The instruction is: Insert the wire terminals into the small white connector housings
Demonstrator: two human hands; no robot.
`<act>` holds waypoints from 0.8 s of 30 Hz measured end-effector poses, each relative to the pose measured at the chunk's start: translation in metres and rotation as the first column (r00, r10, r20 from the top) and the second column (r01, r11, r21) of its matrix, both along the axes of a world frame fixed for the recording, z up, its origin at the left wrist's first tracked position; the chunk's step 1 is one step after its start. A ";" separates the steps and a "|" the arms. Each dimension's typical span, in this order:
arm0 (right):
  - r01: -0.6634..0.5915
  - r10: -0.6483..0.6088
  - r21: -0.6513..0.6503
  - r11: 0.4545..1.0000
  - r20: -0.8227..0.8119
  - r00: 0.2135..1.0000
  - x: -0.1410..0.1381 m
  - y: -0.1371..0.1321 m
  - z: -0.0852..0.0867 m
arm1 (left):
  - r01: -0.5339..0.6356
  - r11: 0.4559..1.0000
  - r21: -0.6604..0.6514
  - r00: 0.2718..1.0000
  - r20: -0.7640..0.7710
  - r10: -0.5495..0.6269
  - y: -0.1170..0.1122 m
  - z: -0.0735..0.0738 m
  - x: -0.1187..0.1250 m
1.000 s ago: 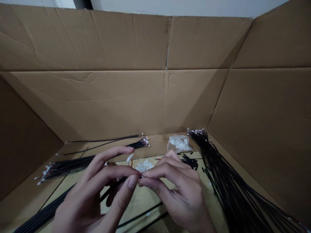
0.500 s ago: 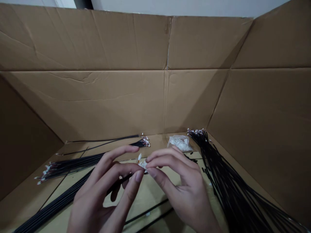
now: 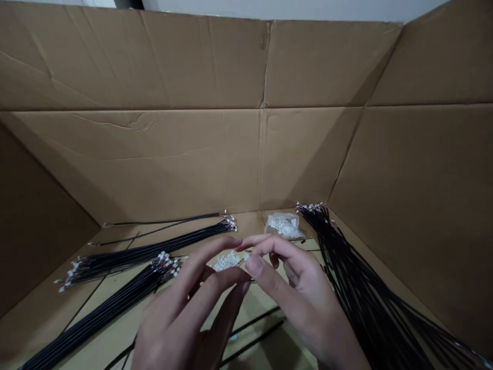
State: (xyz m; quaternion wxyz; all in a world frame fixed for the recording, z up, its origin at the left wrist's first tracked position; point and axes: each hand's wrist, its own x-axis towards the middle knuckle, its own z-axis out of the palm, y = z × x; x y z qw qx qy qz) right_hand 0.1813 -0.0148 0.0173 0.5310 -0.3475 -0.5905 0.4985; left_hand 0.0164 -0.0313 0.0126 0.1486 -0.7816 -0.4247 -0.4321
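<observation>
My left hand (image 3: 192, 308) is closed in a pinch, thumb against index finger, at the wired end of a black cable (image 3: 122, 353). Most of that cable is hidden behind the hand. Fine orange wires show at its tip with a small white connector (image 3: 246, 255). My right hand (image 3: 298, 293) has its thumb and fingertips closed around this connector, which they partly cover. Just behind the fingertips lies a heap of loose white connectors (image 3: 226, 261).
Black cable bundles with white connector ends lie on the left (image 3: 103, 303), farther back (image 3: 154, 245), and at the right (image 3: 358, 288). A clear bag of white parts (image 3: 285, 225) sits by the back cardboard wall (image 3: 185, 164). More black cables (image 3: 254, 341) lie in front.
Both hands have shifted right and slightly toward me. The connector end of the left bundle and the heap of white connectors now show more fully.
</observation>
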 end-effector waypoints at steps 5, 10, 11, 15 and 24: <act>-0.155 0.141 -0.063 0.986 -0.188 0.972 0.005 0.006 -0.006 | 0.013 0.998 -0.064 1.000 0.001 -0.013 -0.003 0.001 -0.002; -0.291 0.192 -0.181 0.939 -0.428 0.883 0.001 0.007 -0.009 | -0.005 0.993 -0.119 0.994 0.110 0.018 -0.006 -0.005 -0.008; -0.308 0.192 -0.211 0.927 -0.438 0.878 0.000 0.006 -0.009 | -0.009 0.992 -0.124 0.991 0.129 0.025 -0.006 -0.007 -0.008; -0.363 0.213 -0.273 0.891 -0.456 0.864 -0.001 0.004 -0.006 | -0.036 0.991 -0.126 0.983 0.172 0.058 -0.007 -0.008 -0.007; -0.378 0.254 -0.216 0.900 -0.444 0.859 -0.001 0.005 -0.008 | -0.044 0.996 -0.079 0.991 0.126 0.054 -0.006 -0.006 -0.009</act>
